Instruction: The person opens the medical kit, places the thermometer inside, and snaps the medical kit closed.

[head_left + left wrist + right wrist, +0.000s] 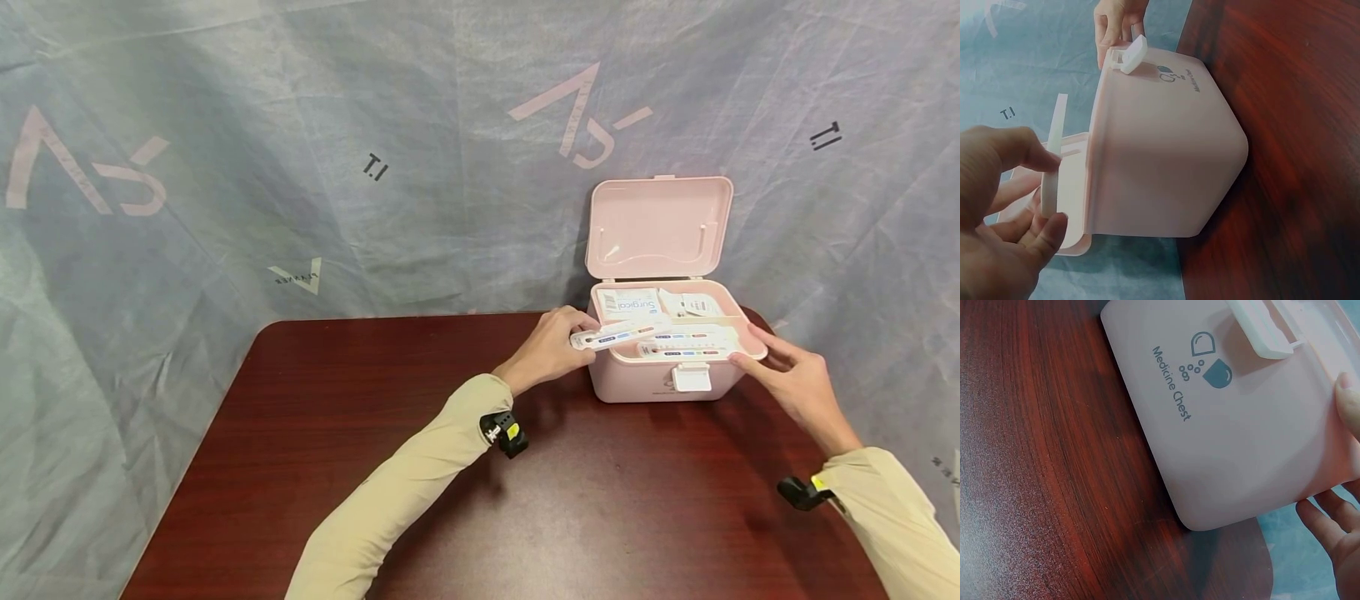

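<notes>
A pink medicine chest (626, 383) stands on the table with its lid (660, 225) raised behind it. My left hand (553, 346) pinches one end of a slim white thermometer (618, 335) between thumb and fingers, over the chest's left front rim. In the left wrist view the thermometer (1050, 190) shows edge-on. Similar white thermometers (693, 343) with coloured marks lie in the front compartment. My right hand (798, 383) grips the chest's right front corner, its thumb (1349, 403) at the rim and its fingers along the side wall.
In the rear compartments lie a white packet marked "Surgical" (628, 304) and other white packets (693, 305). A white latch (692, 377) hangs at the chest's front. The dark red wooden table (360, 400) backs onto a grey printed cloth (420, 217).
</notes>
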`<action>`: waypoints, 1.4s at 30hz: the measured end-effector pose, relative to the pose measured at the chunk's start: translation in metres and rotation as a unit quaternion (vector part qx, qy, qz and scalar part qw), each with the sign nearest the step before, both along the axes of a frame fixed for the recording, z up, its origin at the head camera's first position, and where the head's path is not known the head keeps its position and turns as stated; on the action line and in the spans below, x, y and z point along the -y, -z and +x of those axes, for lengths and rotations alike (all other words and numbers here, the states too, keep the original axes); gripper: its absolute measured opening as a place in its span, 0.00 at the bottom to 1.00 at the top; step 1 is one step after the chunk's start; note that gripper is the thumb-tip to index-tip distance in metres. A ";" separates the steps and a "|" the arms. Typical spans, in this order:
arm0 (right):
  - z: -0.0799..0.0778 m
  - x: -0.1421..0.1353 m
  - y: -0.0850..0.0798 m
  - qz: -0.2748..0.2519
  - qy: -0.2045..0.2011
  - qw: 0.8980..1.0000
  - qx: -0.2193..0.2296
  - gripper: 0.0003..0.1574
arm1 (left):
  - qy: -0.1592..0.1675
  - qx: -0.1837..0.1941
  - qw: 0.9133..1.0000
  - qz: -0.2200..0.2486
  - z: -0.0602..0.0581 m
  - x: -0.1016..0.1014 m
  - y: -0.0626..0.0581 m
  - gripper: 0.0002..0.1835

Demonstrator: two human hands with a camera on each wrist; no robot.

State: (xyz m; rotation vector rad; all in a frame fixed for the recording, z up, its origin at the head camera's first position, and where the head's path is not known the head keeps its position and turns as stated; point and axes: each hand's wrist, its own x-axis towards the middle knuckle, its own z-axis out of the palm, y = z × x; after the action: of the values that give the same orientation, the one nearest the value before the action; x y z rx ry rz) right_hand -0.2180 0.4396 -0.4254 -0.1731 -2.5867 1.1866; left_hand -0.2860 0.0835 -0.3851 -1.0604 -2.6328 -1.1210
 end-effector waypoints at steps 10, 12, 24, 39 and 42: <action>0.001 -0.002 -0.001 -0.006 0.002 1.000 0.014 0.43 | 0.009 -0.010 1.000 0.003 -0.004 -0.011 0.001 0.21; 0.002 -0.003 0.000 -0.008 0.001 1.000 0.012 0.43 | 0.011 -0.018 1.000 -0.003 -0.005 -0.013 0.001 0.21; 0.002 -0.002 0.000 -0.005 0.001 1.000 0.008 0.43 | 0.017 -0.044 0.998 -0.029 -0.005 -0.026 -0.001 0.20; -0.001 -0.001 0.001 0.000 0.005 1.000 0.008 0.43 | 0.033 -0.065 0.997 -0.038 -0.009 -0.052 -0.003 0.19; -0.001 -0.001 0.000 -0.001 0.004 1.000 0.007 0.43 | 0.034 -0.067 0.996 -0.046 -0.011 -0.056 -0.004 0.19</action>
State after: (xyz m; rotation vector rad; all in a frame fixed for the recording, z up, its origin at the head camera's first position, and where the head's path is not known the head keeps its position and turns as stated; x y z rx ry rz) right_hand -0.2193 0.4407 -0.4255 -0.1932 -2.5943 1.1889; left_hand -0.2966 0.1390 -0.3812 -1.2072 -2.5828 -0.9129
